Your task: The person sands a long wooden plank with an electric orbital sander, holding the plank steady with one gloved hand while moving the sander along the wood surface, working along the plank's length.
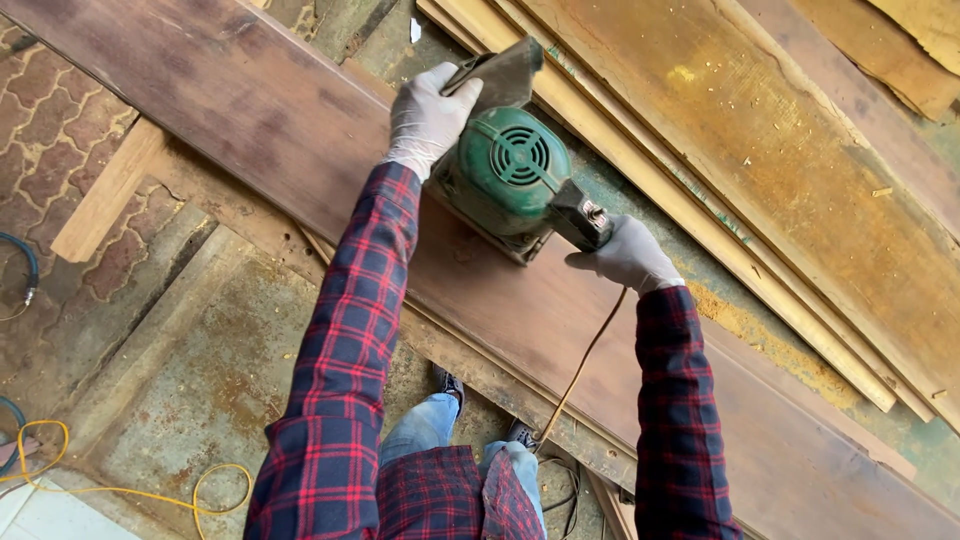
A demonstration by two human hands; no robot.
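Green power planer [510, 175] is resting flat on the dark plank [300, 130]; left hand [428, 112] is gripping its front knob, right hand [625, 255] clasping its rear handle, steadying both ends.

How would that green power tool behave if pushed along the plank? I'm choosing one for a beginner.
The green power tool looks bulky with a metal motor housing, so probably heavy for its size. Its flat base sits on the dark plank, so it should slide rather than tip. Both gloved hands, left and right, grip it, hinting it needs steadying.
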